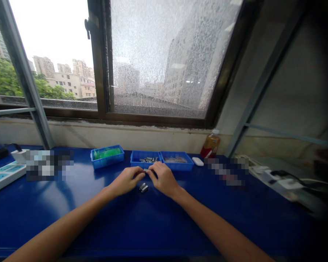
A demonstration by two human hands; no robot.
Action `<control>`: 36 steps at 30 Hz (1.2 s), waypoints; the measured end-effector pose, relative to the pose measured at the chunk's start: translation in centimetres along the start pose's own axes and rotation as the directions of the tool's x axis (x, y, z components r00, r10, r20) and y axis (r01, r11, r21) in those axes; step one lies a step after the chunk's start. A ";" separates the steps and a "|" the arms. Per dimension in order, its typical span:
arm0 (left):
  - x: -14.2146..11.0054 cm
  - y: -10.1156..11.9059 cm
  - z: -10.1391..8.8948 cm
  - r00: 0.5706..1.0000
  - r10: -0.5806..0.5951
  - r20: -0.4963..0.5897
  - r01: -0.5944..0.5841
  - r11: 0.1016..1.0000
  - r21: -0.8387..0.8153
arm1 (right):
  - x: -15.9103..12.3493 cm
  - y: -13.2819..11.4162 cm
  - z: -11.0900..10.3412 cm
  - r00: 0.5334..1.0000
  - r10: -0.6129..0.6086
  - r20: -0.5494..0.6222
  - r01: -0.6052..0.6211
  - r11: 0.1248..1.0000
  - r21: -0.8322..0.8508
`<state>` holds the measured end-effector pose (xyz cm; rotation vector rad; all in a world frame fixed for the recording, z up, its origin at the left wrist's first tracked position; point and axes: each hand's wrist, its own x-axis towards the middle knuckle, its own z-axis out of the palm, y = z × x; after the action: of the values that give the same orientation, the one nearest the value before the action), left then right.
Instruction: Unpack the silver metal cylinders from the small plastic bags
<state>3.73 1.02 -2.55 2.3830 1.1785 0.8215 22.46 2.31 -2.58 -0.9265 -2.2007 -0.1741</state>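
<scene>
My left hand point(129, 179) and my right hand point(163, 178) meet above the blue table, thumbs and fingertips pinched together. Between them shows a small grey metal piece point(145, 170), largely covered by the fingers, so its exact kind is unclear. Two short silvery metal cylinders point(143, 187) lie side by side on the table just below the hands. Right behind the hands stands a blue bin point(135, 164) with several similar metal pieces inside. Joined to its right is another blue bin point(184, 167), holding small pale brownish items that I cannot make out.
A third blue bin point(109, 161) with bright green pieces stands farther left. A white rounded case point(198, 161) and a bottle of amber drink point(211, 143) are at the back right. Power strips point(7, 176) with cables lie at the left; more plugs point(285, 183) are at the right.
</scene>
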 end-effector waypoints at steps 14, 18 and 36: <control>-0.8 0.1 -0.3 0.986 -0.008 0.167 -0.053 0.932 0.358 | 0.3 4.4 0.4 0.971 0.172 -0.166 -0.211 0.944 -0.254; -0.8 0.0 -0.1 0.992 -0.047 0.114 -0.005 0.911 0.412 | 0.2 3.9 0.4 0.969 0.183 -0.164 -0.217 0.950 -0.225; -0.3 0.6 -0.3 0.996 0.078 -0.052 -0.067 0.978 0.196 | -0.2 -1.1 -0.4 0.987 -0.109 0.119 0.117 0.991 -0.061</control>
<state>3.78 0.47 -2.07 2.5887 1.2529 0.8406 22.07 1.24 -2.29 -0.8679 -2.3692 -0.2557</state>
